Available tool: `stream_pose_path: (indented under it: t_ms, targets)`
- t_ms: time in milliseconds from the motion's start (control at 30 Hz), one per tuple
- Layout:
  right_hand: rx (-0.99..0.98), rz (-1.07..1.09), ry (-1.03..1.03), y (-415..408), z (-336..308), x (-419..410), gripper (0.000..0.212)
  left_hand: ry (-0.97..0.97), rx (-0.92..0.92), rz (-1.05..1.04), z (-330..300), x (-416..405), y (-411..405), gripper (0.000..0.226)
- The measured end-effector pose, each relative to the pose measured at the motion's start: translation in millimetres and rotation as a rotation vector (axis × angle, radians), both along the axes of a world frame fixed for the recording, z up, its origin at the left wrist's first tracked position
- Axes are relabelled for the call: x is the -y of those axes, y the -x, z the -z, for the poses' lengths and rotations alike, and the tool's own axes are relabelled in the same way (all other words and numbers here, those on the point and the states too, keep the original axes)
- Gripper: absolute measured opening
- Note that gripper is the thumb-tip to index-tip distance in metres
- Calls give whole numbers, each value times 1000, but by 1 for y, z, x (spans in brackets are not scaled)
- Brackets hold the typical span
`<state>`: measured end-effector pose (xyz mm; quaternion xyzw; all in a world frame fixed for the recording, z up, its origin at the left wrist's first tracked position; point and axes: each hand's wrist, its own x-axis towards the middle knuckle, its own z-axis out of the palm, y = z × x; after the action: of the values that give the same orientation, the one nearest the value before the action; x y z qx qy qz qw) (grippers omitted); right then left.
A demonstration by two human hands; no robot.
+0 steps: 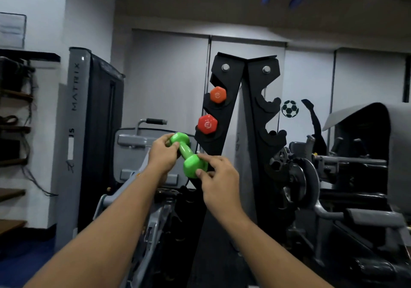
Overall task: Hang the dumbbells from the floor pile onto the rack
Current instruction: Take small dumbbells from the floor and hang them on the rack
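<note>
Hands shared a green dumbbell, held tilted just before the black rack's left upright, below a red dumbbell and an orange dumbbell already seated in its notches. Left hand gripped the handle and upper head; right hand pinched the lower head between thumb and forefinger.

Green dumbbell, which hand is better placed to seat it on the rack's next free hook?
Probably left. The left hand grips the green dumbbell at its handle; the right hand only pinches the near head beside the rack.
</note>
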<state>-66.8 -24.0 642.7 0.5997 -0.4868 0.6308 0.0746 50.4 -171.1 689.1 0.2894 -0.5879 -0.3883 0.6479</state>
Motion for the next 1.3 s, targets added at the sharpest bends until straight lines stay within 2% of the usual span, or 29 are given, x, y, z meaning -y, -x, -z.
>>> stream_pose_path:
  t_ms: [233,333,500,667,833,933,1033,1133,1200,1300]
  targets:
    - [-18,13,88,11,-4,15,46,-25,-30,25,-7,19,13,29]
    - [-51,31,77,18,-13,20,43,-40,11,21,-6,21,24,22]
    - [-142,81,71,18,-14,26,43,-24,88,98,-4,29,32,26]
    - [-326,169,-27,19,-25,29,44,-45,332,214,-5,18,30,20]
    - [-373,142,-56,26,-35,27,40,-60,583,114,-19,12,18,17]
    - [-384,144,-64,27,-34,22,39,-84,639,101,-20,3,17,28]
    - [-358,143,-77,25,-33,21,39,-113,618,129,-14,-8,9,45]
    - [-340,142,-98,22,-30,18,45,-59,561,74,-3,-19,-1,38]
    - [-379,142,-144,19,-24,11,57,-24,546,-35,9,-25,-9,37]
    - [-478,183,-259,15,-9,-3,80,40,649,-197,34,-47,-22,42]
